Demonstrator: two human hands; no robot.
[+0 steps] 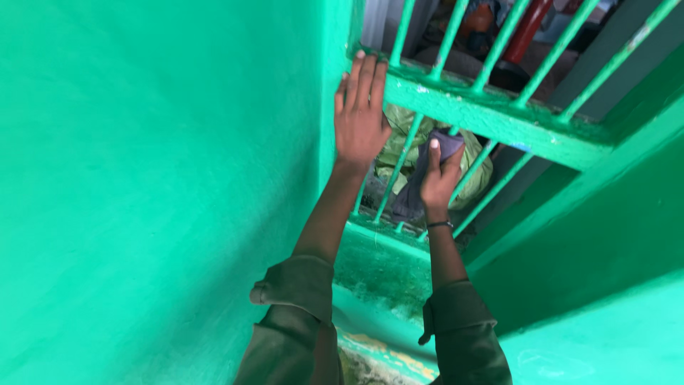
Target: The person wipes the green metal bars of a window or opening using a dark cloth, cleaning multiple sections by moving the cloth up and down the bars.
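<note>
My left hand [361,114] lies flat with fingers together against the green window frame, its fingertips at the horizontal crossbar [491,114] of a green barred grille. My right hand [440,178] grips a dark grey cloth [420,189] and presses it against one of the lower slanted bars [399,167]. The cloth hangs down below the hand toward the sill. Both forearms reach up out of rolled olive-green sleeves.
A bright green wall [142,178] fills the left side, and a green wall panel [605,235] the right. Behind the bars lie a crumpled pale green bag [402,139] and red and orange items [527,25]. The worn sill [377,264] sits below the grille.
</note>
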